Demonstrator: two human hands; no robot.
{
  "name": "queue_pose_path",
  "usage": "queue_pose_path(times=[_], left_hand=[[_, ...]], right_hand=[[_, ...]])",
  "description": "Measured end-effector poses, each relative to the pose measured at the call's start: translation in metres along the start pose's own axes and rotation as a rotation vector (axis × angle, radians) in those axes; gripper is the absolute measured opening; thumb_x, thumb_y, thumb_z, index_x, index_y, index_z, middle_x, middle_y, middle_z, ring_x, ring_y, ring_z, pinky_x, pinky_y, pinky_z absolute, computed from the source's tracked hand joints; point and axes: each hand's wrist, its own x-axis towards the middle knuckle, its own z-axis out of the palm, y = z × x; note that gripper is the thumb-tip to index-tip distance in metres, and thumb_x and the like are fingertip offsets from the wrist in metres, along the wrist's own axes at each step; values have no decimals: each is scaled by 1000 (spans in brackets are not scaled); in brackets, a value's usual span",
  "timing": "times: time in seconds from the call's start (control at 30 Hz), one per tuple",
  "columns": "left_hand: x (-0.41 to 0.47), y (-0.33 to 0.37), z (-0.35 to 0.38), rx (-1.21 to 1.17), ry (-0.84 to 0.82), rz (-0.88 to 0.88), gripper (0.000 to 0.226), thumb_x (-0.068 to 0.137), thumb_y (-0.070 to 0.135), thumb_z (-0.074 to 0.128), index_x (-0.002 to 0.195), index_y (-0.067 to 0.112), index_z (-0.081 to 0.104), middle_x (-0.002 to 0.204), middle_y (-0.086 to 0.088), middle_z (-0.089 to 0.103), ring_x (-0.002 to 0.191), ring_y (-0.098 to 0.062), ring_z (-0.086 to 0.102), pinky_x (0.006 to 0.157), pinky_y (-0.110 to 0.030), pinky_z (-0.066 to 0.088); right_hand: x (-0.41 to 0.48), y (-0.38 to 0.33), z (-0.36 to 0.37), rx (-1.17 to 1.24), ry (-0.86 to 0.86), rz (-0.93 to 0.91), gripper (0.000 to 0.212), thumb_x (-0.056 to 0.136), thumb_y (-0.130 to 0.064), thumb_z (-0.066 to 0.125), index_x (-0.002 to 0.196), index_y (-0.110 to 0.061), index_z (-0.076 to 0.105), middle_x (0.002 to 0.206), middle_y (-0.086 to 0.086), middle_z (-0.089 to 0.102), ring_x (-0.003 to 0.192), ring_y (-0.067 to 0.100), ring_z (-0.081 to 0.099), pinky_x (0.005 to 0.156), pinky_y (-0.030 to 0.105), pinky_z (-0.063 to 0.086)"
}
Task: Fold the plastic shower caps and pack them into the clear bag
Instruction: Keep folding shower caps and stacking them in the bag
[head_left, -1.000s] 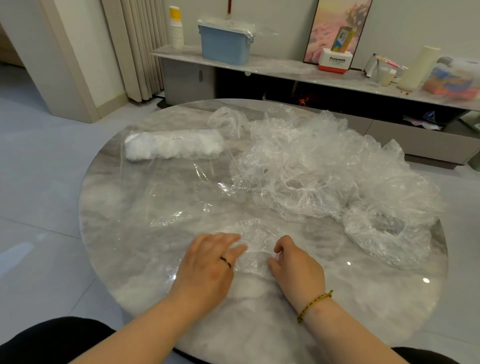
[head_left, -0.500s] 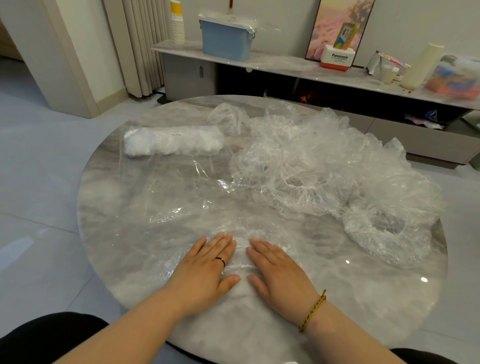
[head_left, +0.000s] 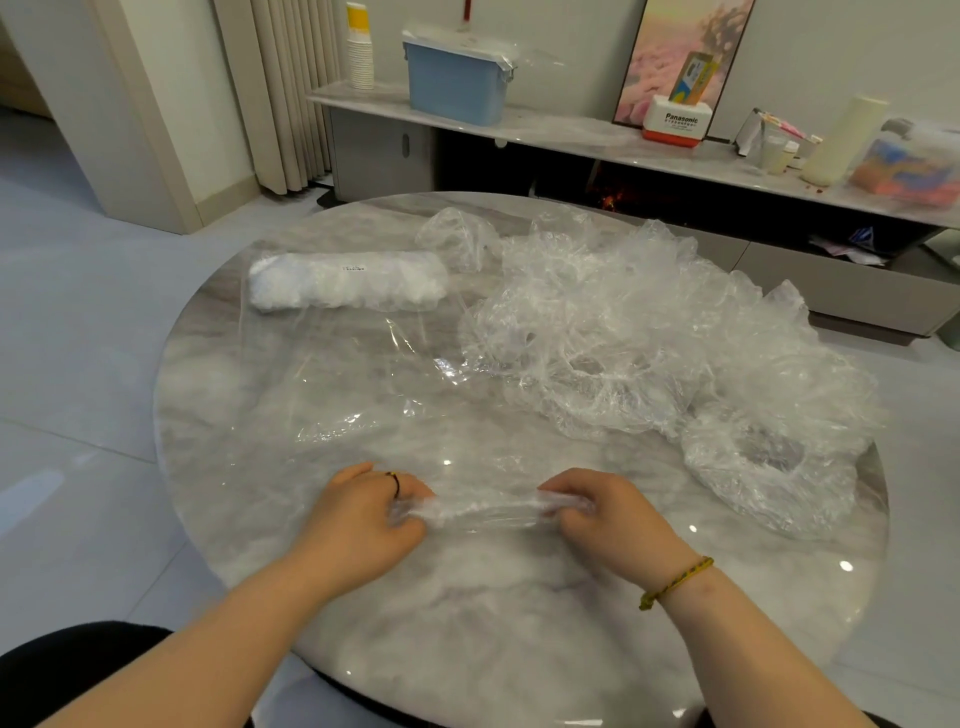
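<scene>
A round table (head_left: 519, 649) of glossy grey-white marble is seen in a pale-tiled room, and a loose heap of crinkled clear shower caps (head_left: 649, 338) is spread on it. Behind the heap a long marble-topped shelf (head_left: 571, 137) is set along the wall. On it a red-and-white box (head_left: 675, 124) printed "Panasonic" is stood, with a blue plastic bin (head_left: 454, 85) and a stack of paper cups (head_left: 360, 52) further left. Left of the heap the clear bag (head_left: 337, 374) is laid flat, and a white roll of folded caps (head_left: 348, 280) is held in its far end. A small label is stuck there, but its writing cannot be read. In front of the heap, nearer the person, one shower cap (head_left: 488, 512) is drawn out into a narrow wrinkled strip. Its ends are pinched by the curled fingers of the left hand (head_left: 363, 514) and the right hand (head_left: 613, 519). A dark ring (head_left: 394, 480) is worn on the left hand and a yellow braided bracelet (head_left: 675, 582) on the right wrist.
</scene>
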Motion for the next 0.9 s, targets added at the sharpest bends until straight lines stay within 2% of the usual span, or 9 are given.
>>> queue_pose_path(times=[0.13, 0.23, 0.3, 0.37, 0.47, 0.6, 0.8, 0.87, 0.9], left_hand=[[-1, 10, -11, -540, 39, -216, 12, 70, 21, 62, 59, 18, 63, 52, 8, 61, 56, -3, 56, 56, -8, 41], [2, 13, -11, -582, 102, -348, 21, 85, 4, 56, 67, 9, 64, 49, 6, 61, 45, 1, 56, 62, -14, 44], [2, 15, -11, -452, 172, -404, 6, 88, 15, 58, 89, 11, 62, 65, 3, 64, 55, -6, 62, 74, -25, 43], [0, 15, -9, -128, 304, -387, 23, 89, 26, 57, 109, 15, 57, 81, 0, 61, 81, -20, 62, 87, -30, 35], [-3, 16, -5, 275, 579, 57, 34, 86, 33, 46, 115, 16, 53, 99, -8, 63, 99, -24, 49, 91, -34, 24], [-7, 28, 25, 463, 276, 458, 51, 101, 34, 11, 118, 19, 56, 119, -5, 64, 115, -19, 46, 106, -33, 15], [-1, 25, 40, 596, -166, 209, 76, 99, 44, 0, 107, 16, 70, 111, 0, 68, 103, -16, 65, 105, -28, 10], [-2, 30, 37, 585, -186, 136, 85, 93, 53, -11, 122, 16, 60, 128, -5, 58, 119, -16, 54, 107, -27, 1], [-1, 31, 37, 582, -174, 121, 99, 80, 63, -26, 137, 17, 40, 146, -7, 34, 135, -17, 32, 106, -26, -12]], right_hand=[[-1, -4, -6, 278, -41, 136, 22, 87, -4, 54, 68, -13, 61, 67, -4, 64, 54, -3, 55, 56, 7, 42], [0, -8, 1, 385, -6, 215, 20, 90, -6, 52, 71, -7, 57, 55, -4, 64, 39, -1, 51, 47, 10, 42], [1, -8, 8, 425, 36, 265, 16, 90, -6, 51, 75, -9, 54, 47, -5, 61, 33, 2, 49, 40, 12, 40], [2, -8, 15, 353, 90, 261, 14, 90, -5, 51, 78, -10, 53, 50, -4, 59, 31, -1, 47, 38, 11, 37], [4, -5, 23, 180, 136, 224, 9, 89, -10, 51, 84, -16, 52, 54, -6, 56, 34, -1, 49, 42, 10, 38], [5, -4, 29, 86, 160, 201, 15, 90, -16, 53, 106, -16, 53, 67, -4, 57, 50, 3, 49, 53, 11, 38], [5, -3, 31, 57, 223, 271, 44, 92, -17, 52, 133, -12, 36, 86, -3, 54, 68, 7, 50, 53, 8, 35], [3, -8, 29, -64, 236, 298, 51, 92, -14, 50, 139, -14, 29, 125, 4, 48, 95, 17, 55, 68, 15, 38], [3, -9, 30, -224, 318, 260, 55, 88, -9, 55, 139, -13, 32, 134, 7, 43, 106, 21, 55, 76, 20, 41]])
